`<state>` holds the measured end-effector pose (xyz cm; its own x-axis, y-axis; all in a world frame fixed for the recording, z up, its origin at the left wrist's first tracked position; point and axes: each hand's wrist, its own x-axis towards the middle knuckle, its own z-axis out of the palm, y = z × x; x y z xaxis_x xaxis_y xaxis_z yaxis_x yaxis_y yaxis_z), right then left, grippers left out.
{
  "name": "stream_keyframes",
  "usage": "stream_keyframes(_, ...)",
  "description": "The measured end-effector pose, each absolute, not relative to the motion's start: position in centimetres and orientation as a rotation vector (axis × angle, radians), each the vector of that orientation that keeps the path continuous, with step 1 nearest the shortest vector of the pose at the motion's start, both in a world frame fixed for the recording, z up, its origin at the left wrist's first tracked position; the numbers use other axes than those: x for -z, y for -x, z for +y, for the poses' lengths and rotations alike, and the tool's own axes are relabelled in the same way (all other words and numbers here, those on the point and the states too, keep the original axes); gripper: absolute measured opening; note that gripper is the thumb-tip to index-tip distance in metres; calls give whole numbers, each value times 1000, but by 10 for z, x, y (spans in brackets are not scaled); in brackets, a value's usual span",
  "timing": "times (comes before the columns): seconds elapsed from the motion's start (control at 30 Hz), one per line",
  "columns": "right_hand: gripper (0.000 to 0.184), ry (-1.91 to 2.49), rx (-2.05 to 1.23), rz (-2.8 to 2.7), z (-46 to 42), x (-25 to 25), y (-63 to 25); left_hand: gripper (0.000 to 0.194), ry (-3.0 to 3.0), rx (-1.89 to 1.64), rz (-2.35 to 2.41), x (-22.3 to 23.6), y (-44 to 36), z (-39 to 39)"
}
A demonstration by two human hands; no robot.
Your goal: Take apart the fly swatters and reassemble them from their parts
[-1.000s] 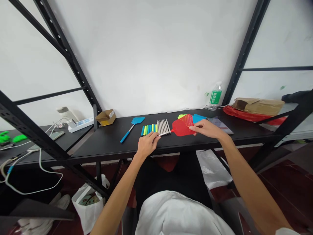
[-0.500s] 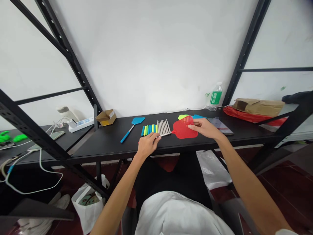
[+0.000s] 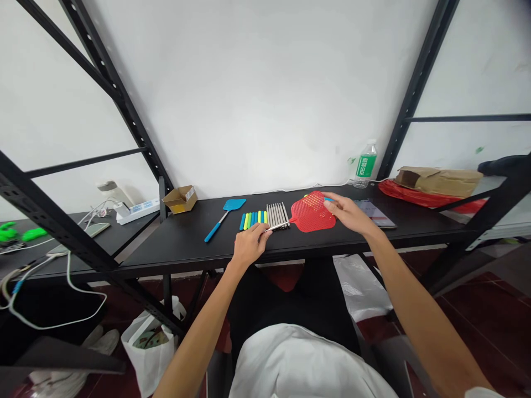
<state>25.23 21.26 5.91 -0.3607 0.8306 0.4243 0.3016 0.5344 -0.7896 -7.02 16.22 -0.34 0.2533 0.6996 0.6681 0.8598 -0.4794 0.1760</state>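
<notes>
A red fly swatter (image 3: 312, 214) is held above the table between both hands. My left hand (image 3: 250, 243) is closed around its handle end, the metal rod showing past the thumb. With thumb and fingers, my right hand (image 3: 346, 213) pinches the right edge of the swatter's perforated head. Behind the left hand lie several blue and yellow-green handle grips (image 3: 249, 220) in a row, with several metal rods (image 3: 277, 213) beside them. Further left rests a whole blue fly swatter (image 3: 224, 218). Blue and yellow-green swatter heads are mostly hidden behind the red one.
On the black table (image 3: 166, 243) stand a small open cardboard box (image 3: 180, 200) at left and a water bottle (image 3: 365, 165) at the back right. A tablet-like flat device (image 3: 375, 214) lies right of my right hand. Black rack posts (image 3: 409, 99) rise on both sides.
The red swatter head dipped slightly, then rose and tilted again. My right hand shifted its pinch toward the head's outer edge. My left hand has stayed almost in place.
</notes>
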Motion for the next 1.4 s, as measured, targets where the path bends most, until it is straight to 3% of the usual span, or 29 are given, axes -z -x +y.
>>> stream_keyframes(0.6,32,830,-481,-1984,210,-64,-254,30,2314,1060,-1464,1,70,162)
stream_keyframes(1.4,51,970,-681,-1926,213,-63,-265,25,2291,1132,-1462,3,70,163)
